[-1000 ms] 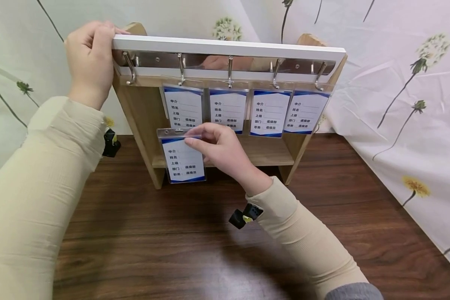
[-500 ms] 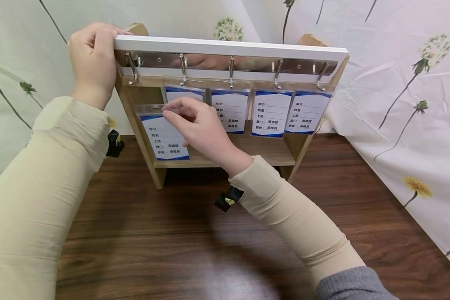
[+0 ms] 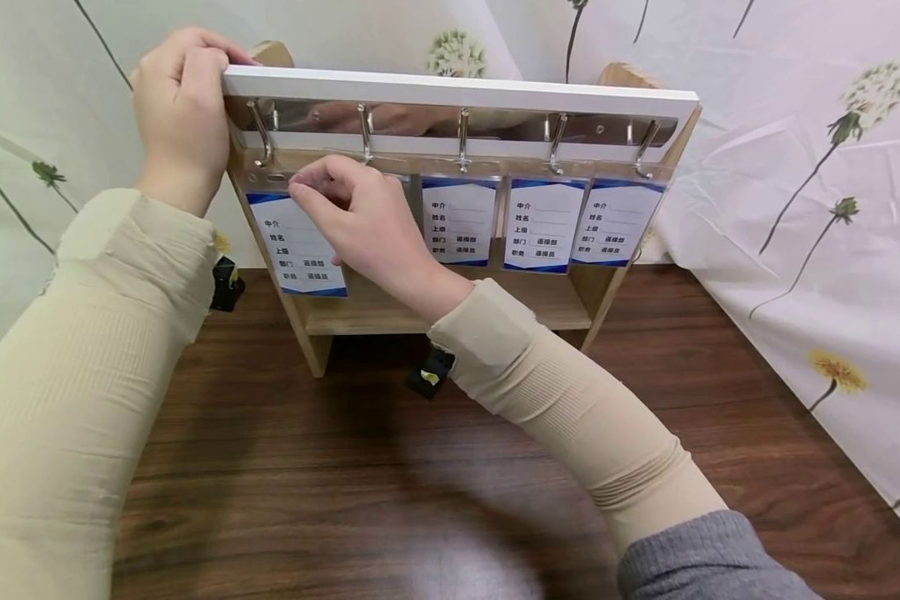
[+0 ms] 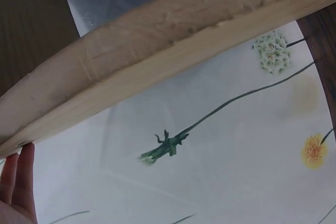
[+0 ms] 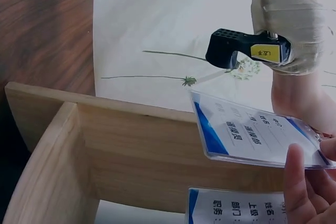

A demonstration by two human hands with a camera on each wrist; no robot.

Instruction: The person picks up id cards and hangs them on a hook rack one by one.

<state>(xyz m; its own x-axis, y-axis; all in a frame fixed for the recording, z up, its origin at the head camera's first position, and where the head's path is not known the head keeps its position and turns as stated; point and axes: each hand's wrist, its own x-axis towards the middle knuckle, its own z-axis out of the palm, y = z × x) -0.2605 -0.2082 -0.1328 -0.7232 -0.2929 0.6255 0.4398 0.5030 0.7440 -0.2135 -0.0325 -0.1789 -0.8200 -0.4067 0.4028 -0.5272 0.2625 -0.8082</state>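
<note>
My right hand [image 3: 375, 225] pinches the top edge of a clear badge holder [image 3: 300, 250] with a blue-and-white card inside. The holder's slotted top edge is just below the leftmost metal hook [image 3: 262, 142]. My left hand [image 3: 183, 121] grips the upper left end of the wooden rack [image 3: 273, 55]; its fingertips [image 4: 25, 166] touch the side panel in the left wrist view. In the right wrist view the held holder [image 5: 247, 132] tilts above another badge holder [image 5: 236, 205]. My right hand partly covers the badge holder on the second hook.
A white board [image 3: 457, 83] with a metal strip and several hooks runs across the rack top. More badge holders [image 3: 461, 221] hang from hooks to the right. Below is a wooden shelf [image 3: 525, 304] over the dark wood surface [image 3: 307, 500]. Flower-printed cloth [image 3: 780, 167] stands behind.
My right hand has moved the badge holder up and left, from below the second hook to just under the leftmost hook. My left hand stays on the rack's end.
</note>
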